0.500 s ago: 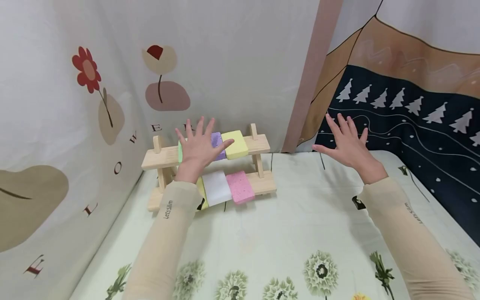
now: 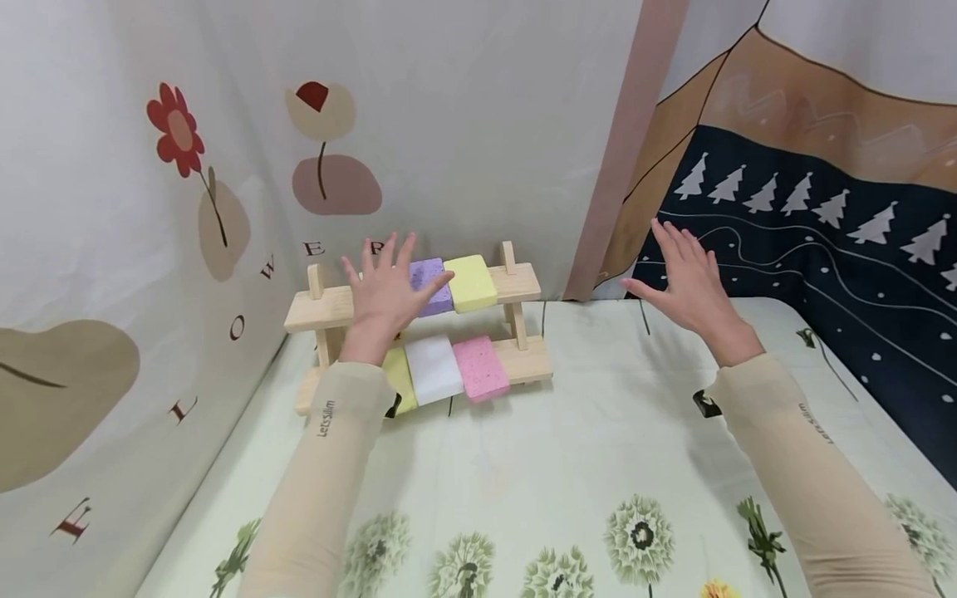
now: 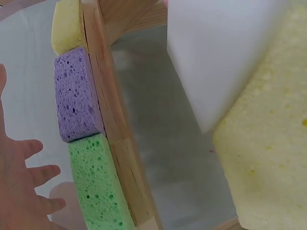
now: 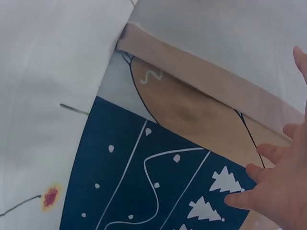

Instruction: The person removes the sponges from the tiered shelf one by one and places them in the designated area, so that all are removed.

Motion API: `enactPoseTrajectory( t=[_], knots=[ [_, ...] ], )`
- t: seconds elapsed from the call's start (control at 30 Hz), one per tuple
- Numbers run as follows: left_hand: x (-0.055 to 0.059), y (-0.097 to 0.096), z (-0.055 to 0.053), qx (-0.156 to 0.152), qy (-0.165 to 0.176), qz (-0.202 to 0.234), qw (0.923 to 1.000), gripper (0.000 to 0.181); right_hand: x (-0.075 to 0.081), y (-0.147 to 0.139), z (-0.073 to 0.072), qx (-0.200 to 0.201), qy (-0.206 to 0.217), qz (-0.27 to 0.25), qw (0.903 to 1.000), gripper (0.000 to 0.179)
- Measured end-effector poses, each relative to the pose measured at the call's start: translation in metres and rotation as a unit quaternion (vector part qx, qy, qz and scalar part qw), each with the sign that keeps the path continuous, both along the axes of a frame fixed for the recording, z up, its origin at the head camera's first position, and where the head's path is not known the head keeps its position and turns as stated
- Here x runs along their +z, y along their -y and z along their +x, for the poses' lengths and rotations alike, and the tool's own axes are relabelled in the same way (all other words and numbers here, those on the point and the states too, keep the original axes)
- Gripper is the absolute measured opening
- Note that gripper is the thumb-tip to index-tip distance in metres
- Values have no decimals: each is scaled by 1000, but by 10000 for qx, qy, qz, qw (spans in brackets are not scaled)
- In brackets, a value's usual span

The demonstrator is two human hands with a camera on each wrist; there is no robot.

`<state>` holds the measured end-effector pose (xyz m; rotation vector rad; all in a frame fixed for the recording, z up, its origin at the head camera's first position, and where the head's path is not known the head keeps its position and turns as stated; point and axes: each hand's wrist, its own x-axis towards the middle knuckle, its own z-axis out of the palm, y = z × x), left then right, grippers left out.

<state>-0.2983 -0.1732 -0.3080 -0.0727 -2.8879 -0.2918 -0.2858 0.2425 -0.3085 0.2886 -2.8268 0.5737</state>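
A two-tier wooden rack (image 2: 320, 311) stands near the back wall with sponges on both tiers. My left hand (image 2: 385, 299), fingers spread, is in front of its upper tier and holds nothing. Purple (image 2: 435, 291) and yellow (image 2: 471, 284) sponges show to the right of that hand. The left wrist view adds a green sponge (image 3: 101, 184) in the same row, hidden in the head view. Below lie a pale yellow sponge (image 2: 401, 380), a smooth white block (image 2: 434, 371) and a pink sponge (image 2: 481, 368). My right hand (image 2: 695, 295) hovers well right of the rack, fingers extended, touching nothing.
A pale cloth with printed dandelions (image 2: 640, 536) covers the surface. Light fabric (image 2: 478, 149) hangs behind and at the left. Dark fabric with printed trees (image 2: 830, 257) closes off the right side.
My left hand has shifted slightly left, uncovering more of the purple sponge. The right hand's fingers have drawn closer together. Both hands remain without anything in them.
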Motion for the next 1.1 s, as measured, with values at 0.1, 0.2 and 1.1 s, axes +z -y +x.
enactPoseTrajectory(
  t=[0.1,0.2,1.1],
  knots=[
    [-1,3,1,10,-44,107,9999,98,-2,3,0,22,1,-42,10000,99],
    [-1,7,2,6,-38,246,9997,98,-4,6,-1,49,31,-88,9999,99],
    [-10,33,22,269,-313,925,9949,95,-22,27,-2,66,182,-766,9969,92]
  ],
)
